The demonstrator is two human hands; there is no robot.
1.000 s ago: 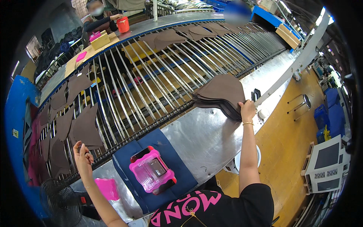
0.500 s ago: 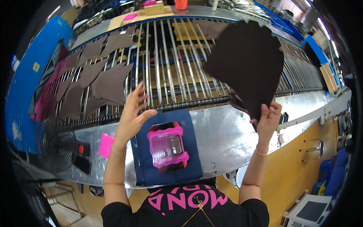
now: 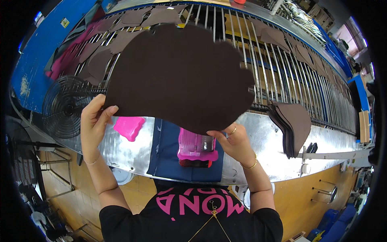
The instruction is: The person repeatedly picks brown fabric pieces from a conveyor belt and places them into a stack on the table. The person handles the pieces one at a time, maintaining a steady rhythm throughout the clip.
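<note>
A large dark brown cut sheet of material point(image 3: 179, 76) with one notched, scalloped edge is held up between my hands over the work surface. My left hand point(image 3: 94, 123) pinches its lower left corner between thumb and fingers. At the lower right edge, my right hand point(image 3: 233, 141) grips it with the thumb in front. Partly covered by the sheet, a clear and pink plastic case point(image 3: 193, 150) rests on a dark blue cloth point(image 3: 163, 155). To the right, a stack of similar brown pieces point(image 3: 298, 121) overhangs the metal table.
Beyond the metal table point(image 3: 264, 161) runs a rack of metal bars point(image 3: 278, 72) carrying more brown pieces point(image 3: 131, 17). A pink plastic piece point(image 3: 130, 127) lies near my left hand. A black wire-caged fan point(image 3: 66, 109) stands at left, a metal arm point(image 3: 338, 156) at right.
The brown sheet has moved left and turned sideways in front of me. My left hand, empty before, has taken hold of its left corner; the right hand still holds it.
</note>
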